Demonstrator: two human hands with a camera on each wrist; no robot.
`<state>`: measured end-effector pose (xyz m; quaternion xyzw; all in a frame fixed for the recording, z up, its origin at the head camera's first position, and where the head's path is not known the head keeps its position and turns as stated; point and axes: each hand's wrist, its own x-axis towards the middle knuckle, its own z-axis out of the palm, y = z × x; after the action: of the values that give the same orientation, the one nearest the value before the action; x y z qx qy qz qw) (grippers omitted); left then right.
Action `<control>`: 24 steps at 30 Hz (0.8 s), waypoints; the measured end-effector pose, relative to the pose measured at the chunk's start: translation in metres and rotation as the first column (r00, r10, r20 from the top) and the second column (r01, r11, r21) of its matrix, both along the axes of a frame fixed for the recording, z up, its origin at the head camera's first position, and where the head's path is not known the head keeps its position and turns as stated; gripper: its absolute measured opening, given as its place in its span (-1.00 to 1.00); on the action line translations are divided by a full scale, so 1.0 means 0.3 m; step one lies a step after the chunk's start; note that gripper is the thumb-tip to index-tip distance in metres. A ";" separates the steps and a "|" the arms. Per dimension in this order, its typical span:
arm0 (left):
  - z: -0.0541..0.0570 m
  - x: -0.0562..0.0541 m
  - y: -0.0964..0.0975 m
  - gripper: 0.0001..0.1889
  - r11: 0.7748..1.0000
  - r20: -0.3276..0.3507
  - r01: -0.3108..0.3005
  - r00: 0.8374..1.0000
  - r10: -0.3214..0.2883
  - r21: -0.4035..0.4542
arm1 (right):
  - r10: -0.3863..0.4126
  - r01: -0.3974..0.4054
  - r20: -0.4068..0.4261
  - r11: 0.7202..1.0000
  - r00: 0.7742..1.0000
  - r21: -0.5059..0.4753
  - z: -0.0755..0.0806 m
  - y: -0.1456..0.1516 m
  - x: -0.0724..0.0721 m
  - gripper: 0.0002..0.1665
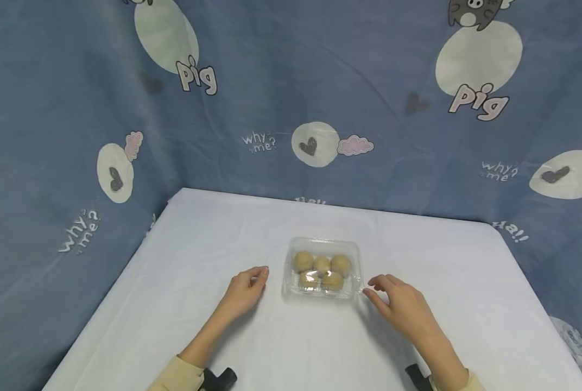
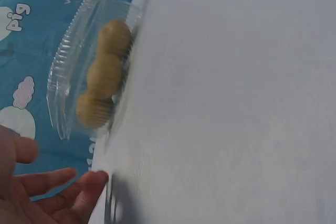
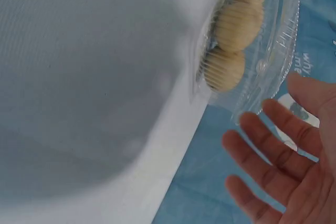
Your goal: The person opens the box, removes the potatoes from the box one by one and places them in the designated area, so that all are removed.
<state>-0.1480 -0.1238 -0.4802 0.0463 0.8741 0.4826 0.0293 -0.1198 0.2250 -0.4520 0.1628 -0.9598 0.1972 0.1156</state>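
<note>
A clear plastic clamshell box (image 1: pixel 298 247) sits on the white table, its ribbed wall (image 2: pixel 63 56) showing in the left wrist view. Several round yellowish-brown balls (image 1: pixel 322 265) lie inside; what they are I cannot tell. Left of the box, apart from it, my left hand (image 1: pixel 244 290) holds nothing, fingers loosely bent. At the box's near right corner is my right hand (image 1: pixel 400 304), thumb and fingers spread. Its fingertips (image 3: pixel 247 119) come right up to the box's rim in the right wrist view; whether they touch I cannot tell.
White cloth covers the table (image 1: pixel 213 228). Behind it and at its sides hangs a blue printed curtain (image 1: pixel 252 65). A black wrist mount (image 1: pixel 217 380) shows at the left sleeve, another (image 1: pixel 418 376) by the right forearm.
</note>
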 end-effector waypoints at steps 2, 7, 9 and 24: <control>-0.007 -0.002 0.009 -0.57 0.998 0.030 0.006 1.000 -0.008 0.055 | -0.001 0.001 -0.013 1.000 1.000 -0.006 -0.006 -0.002 0.004 -0.78; -0.019 -0.008 0.029 -0.63 0.956 0.146 0.028 0.986 -0.074 0.293 | 0.053 -0.054 -0.074 0.999 0.996 -0.006 -0.012 -0.015 0.002 -0.83; -0.020 -0.013 0.036 -0.64 0.928 0.179 0.015 0.980 -0.087 0.372 | 0.088 -0.088 -0.103 0.996 0.991 0.005 -0.012 -0.023 -0.004 -0.81; -0.039 -0.020 0.071 -0.66 0.761 0.375 -0.087 0.902 -0.213 0.643 | 0.214 -0.211 -0.181 0.977 0.960 0.034 -0.032 -0.053 -0.041 -0.72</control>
<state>-0.1541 -0.1024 -0.4918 -0.0229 0.6238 0.7501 0.2182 -0.1321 0.2091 -0.4617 0.2831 -0.9234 0.1857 0.1808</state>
